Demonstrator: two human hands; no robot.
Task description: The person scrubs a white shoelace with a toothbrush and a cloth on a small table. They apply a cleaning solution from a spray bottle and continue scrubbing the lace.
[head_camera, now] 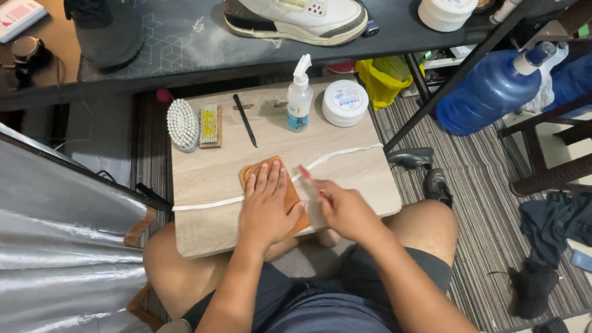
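Your left hand lies flat, grasping nothing, pinning the tan cloth over the white lace on the lap board; your right hand has its grip clenched on a blurred red-tipped brush. The board rests only on your knees, so a hard stroke could tip it and topple the spray bottle or jar. Cramped room: dark table with sneaker ahead, striped rug below.

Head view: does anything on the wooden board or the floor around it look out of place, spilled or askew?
Nothing is spilled. On the wooden board the brushes, spray bottle and white tub stand tidy. The left hand lies flat on the brown cloth across the white lace. Odd spots: dark clothes dumped on the floor, and a blurred right hand.
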